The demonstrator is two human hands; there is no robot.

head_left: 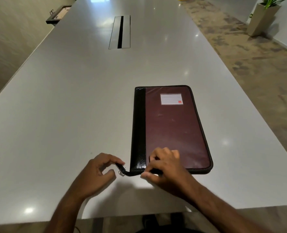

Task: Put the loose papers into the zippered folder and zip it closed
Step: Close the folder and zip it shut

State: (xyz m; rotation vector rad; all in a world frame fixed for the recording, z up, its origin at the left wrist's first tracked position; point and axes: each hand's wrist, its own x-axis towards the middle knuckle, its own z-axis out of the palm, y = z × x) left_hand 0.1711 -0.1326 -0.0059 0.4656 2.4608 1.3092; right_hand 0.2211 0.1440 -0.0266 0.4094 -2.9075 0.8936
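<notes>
A maroon zippered folder (173,125) with a black spine and a white label lies flat and closed on the grey table (63,98), near its front edge. A black zipper tail (122,169) sticks out to the left from the folder's near left corner. My left hand (97,174) pinches the end of that tail between thumb and fingers. My right hand (163,167) rests on the folder's near edge and grips it at the zipper line; the zipper pull is hidden under the fingers. No loose papers are in view.
A cable hatch (120,31) is set into the table's middle, farther back. A dark tray (57,15) sits at the far left edge. A planter (264,17) stands on the patterned floor at the far right. The table's front edge runs just below my wrists.
</notes>
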